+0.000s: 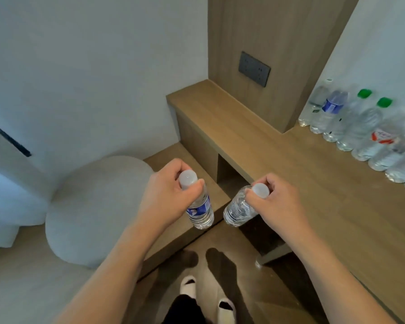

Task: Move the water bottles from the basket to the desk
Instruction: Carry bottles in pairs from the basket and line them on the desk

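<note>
My left hand [167,195] grips a clear water bottle with a blue label [200,210] by its neck, just under the white cap. My right hand [276,202] holds a second clear bottle without a visible label [237,210] the same way. Both bottles hang upright in the air, above the floor and a low wooden step, left of the wooden desk [313,178]. Several water bottles [360,129] stand in a row along the desk's back edge by the wall, two of them with green caps. The basket is not in view.
A round grey cushion [96,206] lies at the left on a low platform. A dark socket panel [254,69] sits on the wooden wall panel above the desk's narrow left end. My feet in white slippers [189,286] stand on the brown floor below.
</note>
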A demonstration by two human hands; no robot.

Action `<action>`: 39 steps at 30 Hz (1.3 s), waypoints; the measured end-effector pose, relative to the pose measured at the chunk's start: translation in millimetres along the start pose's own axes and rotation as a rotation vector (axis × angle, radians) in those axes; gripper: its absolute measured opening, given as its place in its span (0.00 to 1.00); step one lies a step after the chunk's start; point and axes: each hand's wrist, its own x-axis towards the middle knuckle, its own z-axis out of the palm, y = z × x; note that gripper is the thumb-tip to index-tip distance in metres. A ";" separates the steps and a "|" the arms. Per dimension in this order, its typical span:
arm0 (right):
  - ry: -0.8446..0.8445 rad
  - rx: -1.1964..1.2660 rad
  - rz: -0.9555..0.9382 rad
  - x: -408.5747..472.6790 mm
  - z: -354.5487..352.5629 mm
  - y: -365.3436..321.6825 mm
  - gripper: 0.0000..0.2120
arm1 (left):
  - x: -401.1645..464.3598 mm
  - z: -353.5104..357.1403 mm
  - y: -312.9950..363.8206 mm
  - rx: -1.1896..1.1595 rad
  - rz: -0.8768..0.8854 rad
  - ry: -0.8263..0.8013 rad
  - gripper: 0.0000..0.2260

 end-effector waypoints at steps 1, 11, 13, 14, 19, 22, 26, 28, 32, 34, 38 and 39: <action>0.025 0.005 0.025 16.1 -2.2 -2.5 0.09 | 20.6 3.7 1.3 0.000 0.008 -0.024 0.09; 0.342 0.042 0.258 127.3 -31.6 -13.3 0.12 | 206.4 40.4 38.6 0.065 0.327 -0.333 0.10; 0.420 0.069 0.272 138.5 -43.4 -6.8 0.12 | 231.0 56.7 55.0 0.067 0.375 -0.388 0.10; 0.459 0.069 0.287 143.8 -49.5 -1.6 0.12 | 241.5 66.6 62.2 0.073 0.396 -0.425 0.10; 0.577 0.063 0.335 183.5 -89.7 30.0 0.12 | 288.9 125.0 102.2 0.105 0.517 -0.543 0.10; 0.601 0.042 0.348 207.4 -115.4 53.6 0.13 | 310.1 161.2 127.1 0.187 0.577 -0.603 0.09; 0.640 0.060 0.358 240.1 -151.2 93.3 0.15 | 341.0 216.5 164.3 0.320 0.720 -0.577 0.12; 0.621 0.075 0.372 255.4 -160.3 111.7 0.15 | 353.7 243.6 177.5 0.366 0.784 -0.560 0.12; 0.593 0.079 0.434 280.8 -170.7 135.4 0.13 | 370.3 284.9 200.4 0.494 0.836 -0.611 0.13; 0.569 0.075 0.467 294.9 -181.8 142.9 0.11 | 380.5 304.7 215.7 0.527 0.868 -0.618 0.13; 0.565 -0.040 0.417 323.5 -200.0 156.8 0.12 | 400.5 342.8 238.3 0.618 0.892 -0.593 0.12; 0.544 -0.037 0.416 328.9 -203.7 159.3 0.11 | 404.7 352.0 240.9 0.657 0.891 -0.578 0.12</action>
